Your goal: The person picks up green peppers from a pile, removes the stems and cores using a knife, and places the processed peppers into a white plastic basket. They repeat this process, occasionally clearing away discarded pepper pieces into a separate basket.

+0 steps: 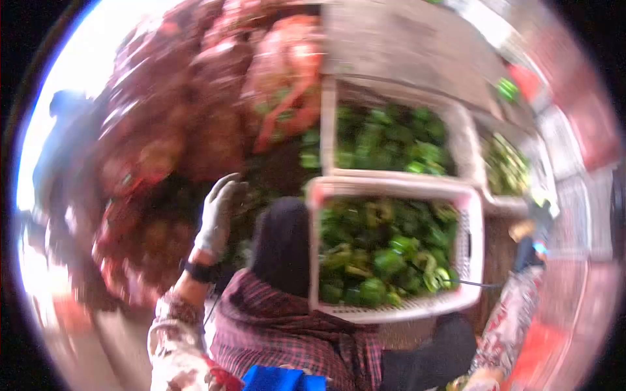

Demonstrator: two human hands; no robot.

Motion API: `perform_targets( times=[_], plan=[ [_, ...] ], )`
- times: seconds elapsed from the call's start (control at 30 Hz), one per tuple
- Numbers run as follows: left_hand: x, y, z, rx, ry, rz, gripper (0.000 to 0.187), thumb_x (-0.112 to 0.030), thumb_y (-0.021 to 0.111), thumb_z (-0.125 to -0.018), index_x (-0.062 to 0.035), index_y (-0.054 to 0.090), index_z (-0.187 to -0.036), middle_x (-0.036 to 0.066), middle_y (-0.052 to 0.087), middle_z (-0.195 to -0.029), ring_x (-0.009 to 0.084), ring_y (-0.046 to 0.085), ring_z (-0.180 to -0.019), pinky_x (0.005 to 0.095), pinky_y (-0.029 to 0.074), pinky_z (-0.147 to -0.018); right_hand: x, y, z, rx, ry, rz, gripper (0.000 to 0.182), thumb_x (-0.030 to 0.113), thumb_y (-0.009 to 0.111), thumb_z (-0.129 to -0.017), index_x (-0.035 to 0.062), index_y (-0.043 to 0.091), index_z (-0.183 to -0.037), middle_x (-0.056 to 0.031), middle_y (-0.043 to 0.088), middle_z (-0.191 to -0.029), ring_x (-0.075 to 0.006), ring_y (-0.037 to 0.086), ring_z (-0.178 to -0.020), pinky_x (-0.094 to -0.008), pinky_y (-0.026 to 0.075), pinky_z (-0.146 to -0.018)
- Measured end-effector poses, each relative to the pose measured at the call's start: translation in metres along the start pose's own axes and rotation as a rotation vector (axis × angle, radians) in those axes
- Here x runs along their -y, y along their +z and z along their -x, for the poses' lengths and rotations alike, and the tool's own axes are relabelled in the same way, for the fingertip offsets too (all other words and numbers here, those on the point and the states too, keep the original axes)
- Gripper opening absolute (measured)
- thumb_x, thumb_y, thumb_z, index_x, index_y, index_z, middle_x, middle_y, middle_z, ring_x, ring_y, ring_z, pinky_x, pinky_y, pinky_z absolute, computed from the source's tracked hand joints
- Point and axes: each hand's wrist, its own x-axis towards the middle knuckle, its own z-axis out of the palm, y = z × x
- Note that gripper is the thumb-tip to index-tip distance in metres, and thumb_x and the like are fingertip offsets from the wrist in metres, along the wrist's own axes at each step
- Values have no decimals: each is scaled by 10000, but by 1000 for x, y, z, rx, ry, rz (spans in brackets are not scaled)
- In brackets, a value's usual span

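My left hand (219, 212), in a pale glove, is raised beside my knee with its fingers stretched out and nothing in it. Close by are dark greenery and the red mesh sacks (156, 150). On the right, my right hand (533, 234) is smeared by motion, near the corner of a small crate of pale green pieces (507, 166); I cannot tell what it holds. A thin dark line (479, 283) runs from near that wrist over the rim of a white crate (475, 260). Glossy green peppers (388, 260) fill the white crate in front of me.
Behind the white crate stands another crate (329, 130) of green peppers. Brown boards (404, 39) lie farther back. A green pepper (507, 89) rests at the upper right, by stacked pale and red crates (567, 150). Full sacks rise high on the left.
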Motion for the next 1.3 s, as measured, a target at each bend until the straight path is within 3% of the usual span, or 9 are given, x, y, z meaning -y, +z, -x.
perform_targets(
  times=[0.17, 0.3, 0.57, 0.73, 0.87, 1.03, 1.17, 1.23, 1.3],
  plan=[
    [55, -147, 41, -416, -36, -287, 271, -190, 562, -923, -97, 593, -1176, 15, 639, -954, 97, 576, -735, 250, 475, -634, -36, 20, 41, 31, -7, 111, 385, 359, 561, -939, 67, 517, -1185, -51, 605, -799, -154, 542, -512, -289, 468, -442],
    [197, -231, 52, -355, -63, -961, 436, -264, 607, -865, -95, 545, -1263, 235, 575, -1232, 351, 579, -1111, 404, 477, -905, -60, 35, 115, 24, 65, 96, 435, 344, 555, -943, 51, 491, -1257, -71, 620, -837, -172, 566, -526, -299, 497, -449],
    [270, -234, 14, -176, -397, -1545, 791, -409, 683, -767, -55, 361, -1397, 202, 413, -1405, 409, 488, -1199, 460, 447, -965, -98, 63, 262, 95, 399, 36, 459, 331, 555, -941, 30, 487, -1281, -75, 628, -836, -161, 567, -525, -273, 490, -431],
    [232, -233, 14, -330, -282, -1160, 662, -346, 728, -767, -82, 439, -1301, 186, 586, -1174, 358, 576, -1077, 441, 498, -879, -107, 69, 312, 348, 509, -74, 456, 326, 557, -938, 19, 495, -1270, -71, 627, -820, -144, 558, -518, -246, 472, -413],
    [143, -186, 19, -261, -183, 18, 442, -300, 643, -895, -79, 486, -1244, 78, 590, -1118, 166, 566, -1026, 310, 487, -871, -64, 118, 315, 476, 357, 76, 432, 306, 562, -930, 6, 520, -1238, -64, 622, -781, -125, 555, -527, -227, 459, -412],
    [28, -86, 49, 125, 158, 153, 517, -415, 601, -915, -34, 480, -1242, 77, 591, -1161, 179, 591, -1026, 328, 486, -908, -21, 181, 309, 891, -224, 391, 355, 218, 530, -947, 2, 549, -1229, -54, 647, -849, -71, 530, -599, -205, 444, -526],
    [-5, -9, 70, 298, 116, 133, 713, -543, 650, -826, -38, 448, -1287, 76, 568, -1206, 184, 560, -1101, 330, 459, -952, 2, 200, 306, 754, -270, 111, 324, 175, 538, -941, 9, 553, -1218, -61, 664, -908, -96, 553, -607, -258, 469, -523],
    [3, 24, 73, 528, 328, -21, 733, -386, 739, -798, -45, 405, -1354, 99, 496, -1308, 220, 461, -1232, 352, 362, -1051, -15, 171, 281, 1034, 74, 82, 392, 176, 592, -916, 9, 510, -1262, -49, 642, -863, -105, 583, -672, -259, 486, -570],
    [4, 51, 69, 768, 535, -246, 668, -215, 721, -845, -5, 388, -1384, 109, 461, -1353, 215, 432, -1249, 348, 333, -1061, -44, 173, 277, 627, -17, 28, 482, 167, 668, -873, -3, 477, -1281, -32, 620, -847, -106, 603, -756, -240, 489, -622]
  ],
)
